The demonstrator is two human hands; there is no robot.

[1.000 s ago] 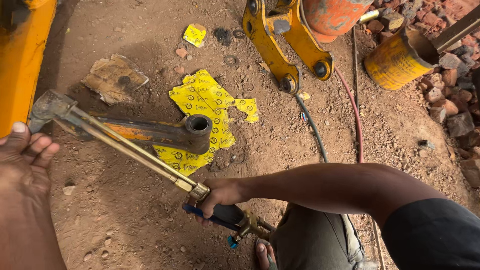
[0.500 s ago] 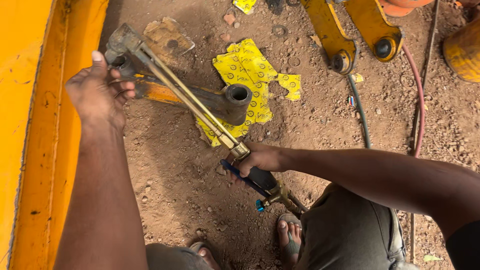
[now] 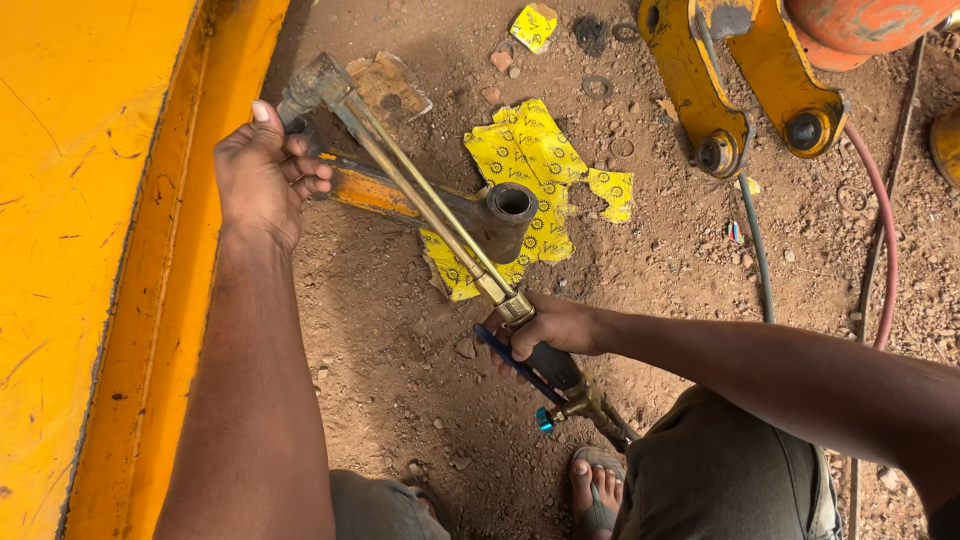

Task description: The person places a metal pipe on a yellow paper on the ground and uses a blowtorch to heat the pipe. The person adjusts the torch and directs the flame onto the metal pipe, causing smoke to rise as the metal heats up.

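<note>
From the head camera, a cutting torch [image 3: 420,195] with long brass tubes runs slantwise over the dirt ground [image 3: 400,380], its dull grey head up by the yellow machine body [image 3: 90,250] and its dark handle low near the person's knees. The right hand [image 3: 550,330] is closed in a firm grip around that handle, just below the brass collar, with a blue lever under the fingers. The left hand [image 3: 265,175] sits at the torch head, fingers curled in; it seems to touch the metal there, though whether it truly clasps it I cannot tell. Under the tubes lies a rusty orange steel arm [image 3: 440,205] with a round eye, resting on a torn yellow patterned sheet [image 3: 535,160].
</note>
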